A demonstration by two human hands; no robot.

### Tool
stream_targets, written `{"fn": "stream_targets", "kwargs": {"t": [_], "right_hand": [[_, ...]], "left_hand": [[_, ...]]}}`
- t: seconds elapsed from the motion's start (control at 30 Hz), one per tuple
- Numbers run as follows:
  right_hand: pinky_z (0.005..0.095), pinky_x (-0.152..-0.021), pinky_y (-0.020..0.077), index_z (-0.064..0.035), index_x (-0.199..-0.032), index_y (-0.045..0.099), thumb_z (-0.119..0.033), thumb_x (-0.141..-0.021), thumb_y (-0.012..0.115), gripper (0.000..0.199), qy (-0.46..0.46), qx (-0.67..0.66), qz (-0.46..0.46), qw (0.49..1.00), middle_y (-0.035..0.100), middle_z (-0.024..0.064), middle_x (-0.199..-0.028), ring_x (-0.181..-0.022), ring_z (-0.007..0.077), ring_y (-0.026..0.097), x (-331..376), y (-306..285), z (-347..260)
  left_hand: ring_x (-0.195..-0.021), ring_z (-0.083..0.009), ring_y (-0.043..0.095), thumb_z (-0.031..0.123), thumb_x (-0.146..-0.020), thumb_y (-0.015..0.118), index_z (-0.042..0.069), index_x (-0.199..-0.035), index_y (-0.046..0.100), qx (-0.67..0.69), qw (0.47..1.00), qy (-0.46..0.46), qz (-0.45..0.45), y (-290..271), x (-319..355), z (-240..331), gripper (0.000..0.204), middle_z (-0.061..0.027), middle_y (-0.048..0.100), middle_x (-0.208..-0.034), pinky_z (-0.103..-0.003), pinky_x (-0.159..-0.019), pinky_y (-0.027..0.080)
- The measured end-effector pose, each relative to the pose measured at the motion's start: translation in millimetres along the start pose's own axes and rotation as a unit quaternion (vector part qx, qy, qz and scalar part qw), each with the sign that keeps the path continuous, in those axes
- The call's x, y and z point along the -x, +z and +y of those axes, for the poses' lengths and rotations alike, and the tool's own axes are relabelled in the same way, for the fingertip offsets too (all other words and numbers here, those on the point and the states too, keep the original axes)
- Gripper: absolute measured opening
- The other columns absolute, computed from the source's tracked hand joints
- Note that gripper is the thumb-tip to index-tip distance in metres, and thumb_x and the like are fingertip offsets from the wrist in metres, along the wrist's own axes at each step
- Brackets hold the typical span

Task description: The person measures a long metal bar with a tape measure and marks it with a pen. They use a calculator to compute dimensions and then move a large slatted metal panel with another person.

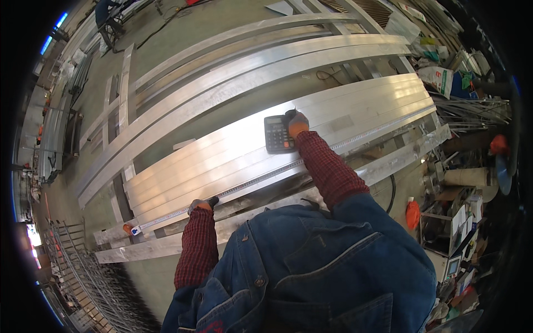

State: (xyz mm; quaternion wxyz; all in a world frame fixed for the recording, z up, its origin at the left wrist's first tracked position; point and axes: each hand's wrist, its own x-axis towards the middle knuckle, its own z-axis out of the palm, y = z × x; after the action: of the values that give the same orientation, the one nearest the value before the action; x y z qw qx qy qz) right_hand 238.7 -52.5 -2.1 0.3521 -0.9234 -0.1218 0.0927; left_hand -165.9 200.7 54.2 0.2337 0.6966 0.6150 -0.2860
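Observation:
A dark calculator point(276, 135) lies over the long silvery metal bars point(222, 145), which sit side by side in front of me. My right hand point(298, 124), in a grey and orange glove, is closed at the calculator's upper right corner. Along the bars' near side runs an extended tape measure point(256, 179); its white and orange case rests at the left end. My left hand point(202, 206), gloved too, leans on the near edge beside the tape, with a dark fingertip stretched to the right. Its other fingers are partly hidden.
Beyond the bars, more metal beams point(222, 83) span the supporting frame. A metal rack point(83, 277) stands at lower left. At right are an orange bottle point(412, 214), a cluttered cart point(452, 227) and piled rods point(480, 114). Another person point(108, 19) is at the far left.

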Motion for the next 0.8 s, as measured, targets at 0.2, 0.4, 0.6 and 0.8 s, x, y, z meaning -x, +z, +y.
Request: {"fn": "stream_targets", "kwargs": {"t": [0.2,0.4,0.6,0.8], "right_hand": [[0.0400,-0.096,0.0580,-0.0101,-0.120,0.082,-0.031,-0.104,0.069,0.029,0.020,-0.175,-0.016,0.984,0.082,0.0169,-0.110,-0.106,0.0320,0.078,30,-28,24],[0.0334,-0.090,0.0566,-0.0010,-0.121,0.079,-0.023,-0.103,0.075,0.029,-0.012,-0.310,-0.035,0.950,0.079,0.0078,-0.103,-0.096,0.0156,0.070,94,-78,3],[0.0327,-0.091,0.0566,-0.0004,-0.120,0.078,-0.020,-0.105,0.073,0.025,-0.081,-0.327,-0.040,0.941,0.079,0.0071,-0.104,-0.097,0.0138,0.070,141,-104,-44],[0.0348,-0.085,0.0581,-0.0028,-0.121,0.078,-0.025,-0.105,0.073,0.028,-0.129,-0.309,-0.057,0.941,0.079,0.0135,-0.099,-0.091,0.0192,0.072,167,-106,-108]], "left_hand": [[-0.121,-0.0347,0.072,0.075,-0.075,0.087,0.003,-0.135,0.076,-0.019,0.999,0.010,0.032,12,-11,-10,0.094,-0.0188,0.078,-0.130,-0.045,-0.104,0.057],[-0.142,-0.0510,0.056,0.071,-0.074,0.089,-0.004,-0.147,0.065,0.053,0.992,0.071,0.093,42,-17,-42,0.107,-0.0379,0.055,-0.155,-0.049,-0.116,0.051],[-0.139,-0.0469,0.062,0.069,-0.099,0.066,-0.007,-0.156,0.053,0.097,0.959,0.265,0.035,16,61,-50,0.097,-0.0277,0.058,-0.159,-0.051,-0.118,0.049],[-0.152,-0.0377,0.051,0.075,-0.112,0.030,0.012,-0.172,0.034,0.526,0.660,0.350,-0.407,-26,159,32,0.087,-0.0153,0.050,-0.168,-0.059,-0.123,0.041]]}}
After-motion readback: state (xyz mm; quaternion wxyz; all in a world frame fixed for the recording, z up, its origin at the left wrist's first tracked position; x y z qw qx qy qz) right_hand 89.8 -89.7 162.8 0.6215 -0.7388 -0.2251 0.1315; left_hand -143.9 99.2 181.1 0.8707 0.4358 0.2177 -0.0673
